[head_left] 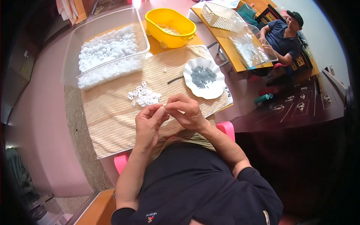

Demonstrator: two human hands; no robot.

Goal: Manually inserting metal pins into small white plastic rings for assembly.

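Note:
My left hand [149, 122] and my right hand [186, 111] meet fingertip to fingertip over the near part of a striped beige cloth [112, 125]. Both are pinched closed; whatever small thing lies between the fingertips is mostly hidden. Just beyond my left fingers sits a loose pile of small white plastic pieces [145, 96] with holes. A white scalloped dish [213, 92] holding many tiny grey bits [202, 76] stands beyond my right hand. Beside it lies a thin black stick-like tool [175, 80], and farther back a single small white piece [165, 69].
A clear plastic bin [144, 54] full of white pieces stands far left, beside a yellow tub [154, 23]. At the right, another person [283, 39] sits at a second table [221, 44] with a clear tray [268, 47] of white pieces and a white basket [222, 17].

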